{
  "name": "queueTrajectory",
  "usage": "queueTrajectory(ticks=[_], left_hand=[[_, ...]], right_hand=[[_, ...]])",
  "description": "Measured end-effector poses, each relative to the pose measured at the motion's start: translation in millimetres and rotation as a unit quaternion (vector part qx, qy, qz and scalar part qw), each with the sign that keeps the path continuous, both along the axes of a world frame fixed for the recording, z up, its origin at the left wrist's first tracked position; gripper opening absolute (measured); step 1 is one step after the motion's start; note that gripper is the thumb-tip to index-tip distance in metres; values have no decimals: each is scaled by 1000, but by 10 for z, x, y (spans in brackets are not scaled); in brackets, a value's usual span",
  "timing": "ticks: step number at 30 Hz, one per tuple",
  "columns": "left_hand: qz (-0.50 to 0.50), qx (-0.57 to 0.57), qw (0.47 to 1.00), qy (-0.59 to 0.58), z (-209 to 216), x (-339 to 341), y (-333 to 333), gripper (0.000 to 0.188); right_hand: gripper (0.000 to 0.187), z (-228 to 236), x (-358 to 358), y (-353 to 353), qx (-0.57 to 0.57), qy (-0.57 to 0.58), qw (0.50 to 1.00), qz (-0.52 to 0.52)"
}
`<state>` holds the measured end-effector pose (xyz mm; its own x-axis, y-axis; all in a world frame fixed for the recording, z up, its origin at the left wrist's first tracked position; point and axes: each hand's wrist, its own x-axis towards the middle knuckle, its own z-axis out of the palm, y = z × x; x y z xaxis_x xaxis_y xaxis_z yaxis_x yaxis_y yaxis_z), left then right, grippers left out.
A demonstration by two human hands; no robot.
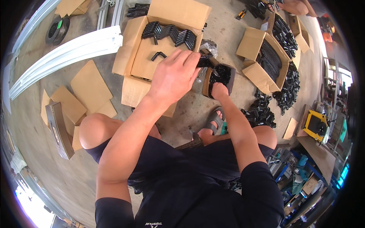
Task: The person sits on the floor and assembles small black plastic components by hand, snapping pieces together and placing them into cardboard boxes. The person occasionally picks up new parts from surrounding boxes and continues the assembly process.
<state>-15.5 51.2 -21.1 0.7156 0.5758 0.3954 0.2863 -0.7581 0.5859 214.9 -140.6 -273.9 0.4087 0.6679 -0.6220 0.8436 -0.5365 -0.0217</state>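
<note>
Left hand: the left hand (175, 74), back toward the camera, is closed on 1 black part (205, 62), which juts out past the fingers to the right.
Right hand: the right hand (219, 91) dips into the small box (207, 83); its fingertips are hidden, so I cannot tell whether they grip anything.
Hands together or apart: apart, the left farther from the body than the right.
Black part's place: beside the left fingers, over the far left edge of the small box.
Small box contents: small black pieces (223, 74), too dark to tell singly.
Open carton: the large carton (142, 62) stands left of the small box, flaps spread, with black brackets (186, 39) packed along its far side in 3 zigzag groups.
Loose bracket: 1 L-shaped bracket (158, 55) lies apart from the groups, in the same carton.
Right side: another open carton (252, 42) holds rows of black parts; a heap of black pieces (289, 88) lies on the floor beside it.
Left side: flattened cardboard (90, 81) lies on the floor, near long white panels (68, 57).
Far right corner: part of another person (296, 7) shows.
</note>
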Motion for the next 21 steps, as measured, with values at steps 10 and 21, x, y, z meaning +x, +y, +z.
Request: queueTrajectory(ticks=[10,21], left_hand=[[22,-39,999,20,-15,10,-71,33],[31,-35,997,59,-88,115,-107,31]], right_hand=[[23,-25,30,-87,-33,-8,999,34],[16,2222,1,678,421,196,866,-183]])
